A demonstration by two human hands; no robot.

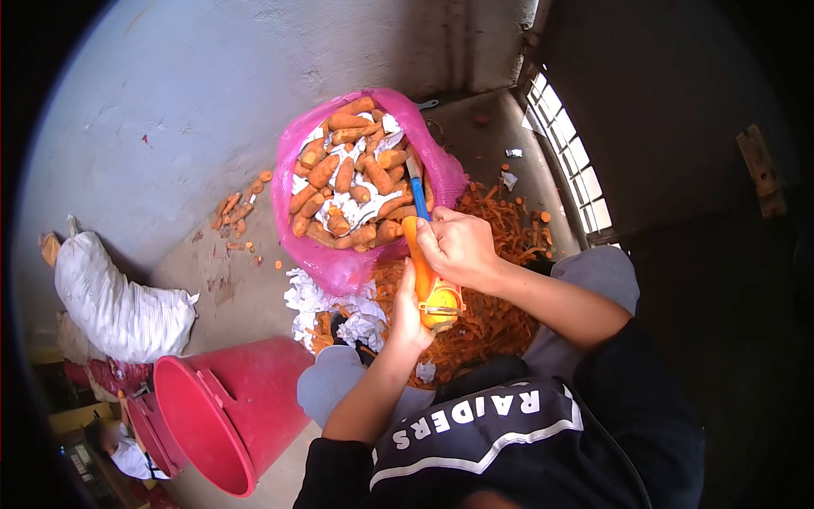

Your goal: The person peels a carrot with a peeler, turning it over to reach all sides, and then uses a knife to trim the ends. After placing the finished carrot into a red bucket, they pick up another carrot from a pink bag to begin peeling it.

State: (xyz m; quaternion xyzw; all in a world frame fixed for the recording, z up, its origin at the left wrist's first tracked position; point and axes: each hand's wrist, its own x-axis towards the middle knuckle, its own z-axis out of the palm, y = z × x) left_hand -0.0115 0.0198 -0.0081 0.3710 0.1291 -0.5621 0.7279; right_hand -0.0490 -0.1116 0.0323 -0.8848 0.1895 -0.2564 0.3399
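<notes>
My right hand (462, 246) is closed around a blue-handled knife (419, 197), its short blade pointing away from me over the carrots. The right thumb lies against a bright orange peeled carrot (415, 242). Wrapped along the carrot's left side is my left hand (409, 316). By the carrot's near end is a yellow-orange rounded piece with a pale, see-through frame (443, 307); I cannot make out exactly what it is. Just beyond both hands stands an open pink bag (297, 242), full of unpeeled carrots (345, 174) mixed with crumpled white paper.
Orange peelings (500, 318) cover the floor beneath my hands, beside crumpled paper (360, 321). Left of me, a red bin (280, 390) lies tilted near a white sack (119, 297). Carrot pieces (240, 208) lie along the wall. Another person (131, 454) is at the lower left.
</notes>
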